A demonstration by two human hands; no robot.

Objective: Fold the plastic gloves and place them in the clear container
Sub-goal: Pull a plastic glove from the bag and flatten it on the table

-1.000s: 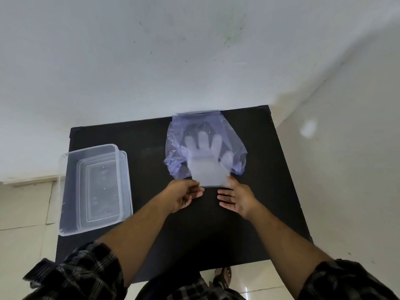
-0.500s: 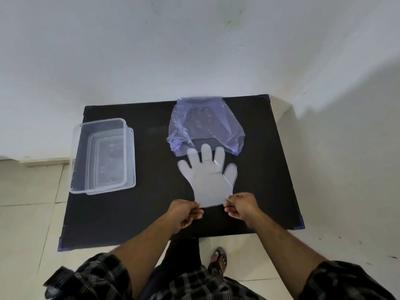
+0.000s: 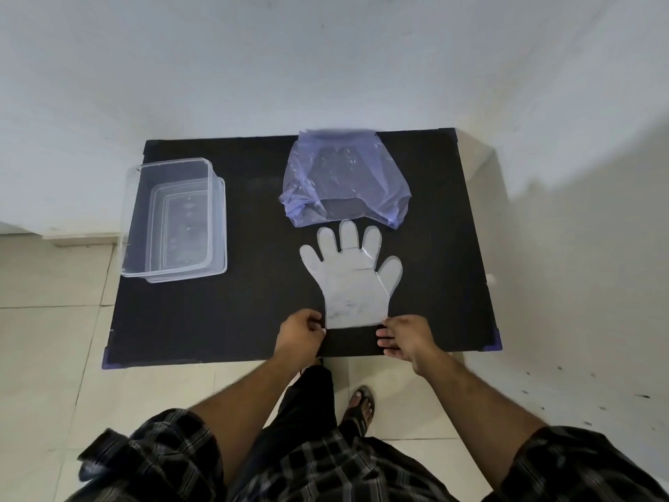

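Observation:
A translucent plastic glove (image 3: 353, 280) lies flat on the black table (image 3: 231, 320), fingers pointing away from me. My left hand (image 3: 298, 335) pinches the cuff's left corner. My right hand (image 3: 407, 338) is at the cuff's right corner, thumb touching it, with the fingers spread on the table below the cuff. The clear container (image 3: 173, 219) stands empty at the table's left, well apart from the glove. A bluish see-through plastic bag (image 3: 344, 179) lies just beyond the glove's fingertips; I cannot tell what it holds.
The table's near edge runs right under my hands, with tiled floor (image 3: 47, 338) below and to the left. A white wall (image 3: 325, 67) stands behind the table. My sandalled foot (image 3: 360, 407) shows under the near edge.
The glove has come out of the bluish bag and been drawn toward me, now lying flat near the front edge. My right hand's fingers have loosened from a closed pinch.

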